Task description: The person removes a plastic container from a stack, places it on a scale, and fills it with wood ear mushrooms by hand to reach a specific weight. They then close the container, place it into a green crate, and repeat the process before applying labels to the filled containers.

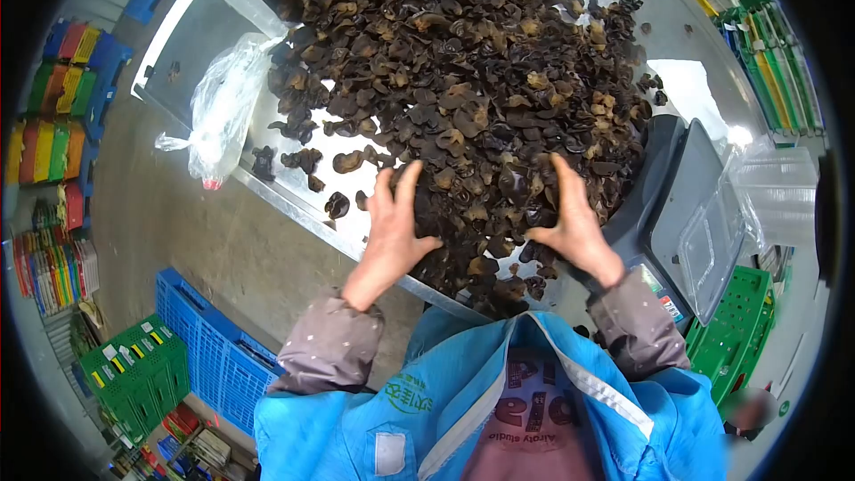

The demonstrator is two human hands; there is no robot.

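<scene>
A large heap of dark brown, ear-shaped fungus pieces [463,80] is spread over a metal table [303,200]. At the near left side of the heap, my left hand [394,227] has its fingers spread, with the fingertips at the pieces. My right hand [574,223] is across from it on the right side, also with fingers and thumb apart. Pieces lie between the two hands, and neither hand is closed on any. A few loose pieces [337,205] lie just left of my left hand.
A clear plastic bag [218,111] hangs over the table's left edge. To the right stands a dark grey device with a flat tray [699,218], near a green crate [732,330]. Blue pallets [218,352] and green crates [134,374] stand on the floor at lower left.
</scene>
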